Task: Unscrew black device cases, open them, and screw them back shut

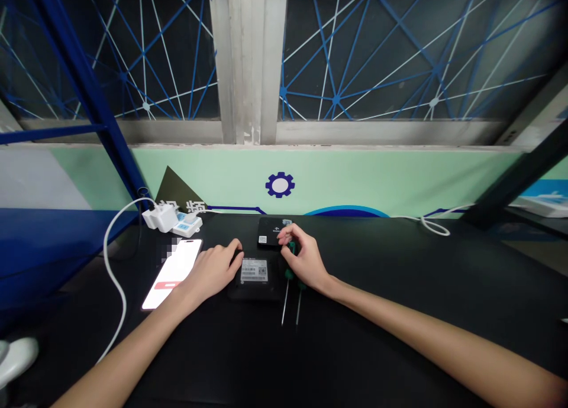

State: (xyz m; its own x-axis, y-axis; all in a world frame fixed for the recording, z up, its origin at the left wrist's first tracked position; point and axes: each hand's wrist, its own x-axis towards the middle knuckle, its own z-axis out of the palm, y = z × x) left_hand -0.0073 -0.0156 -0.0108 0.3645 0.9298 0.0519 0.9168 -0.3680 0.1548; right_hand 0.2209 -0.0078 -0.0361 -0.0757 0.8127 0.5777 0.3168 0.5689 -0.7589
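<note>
My left hand (213, 272) lies with its fingertips at the far left corner of a black square device (255, 285), which has a white printed label on top. Beside that hand, a smartphone (173, 275) lies on the table with its screen lit. My right hand (306, 257) has its fingertips at the right edge of a flat black panel (268, 232). Two green-handled screwdrivers (290, 295) lie under and below that hand, their shafts pointing toward me. Their upper handles are partly hidden by the hand.
The black tabletop (399, 290) ends at a mint-green wall with a blue gear emblem. A white charger (160, 217) and small white power strip (187, 224) sit at the back left. White cables run along the left and back right.
</note>
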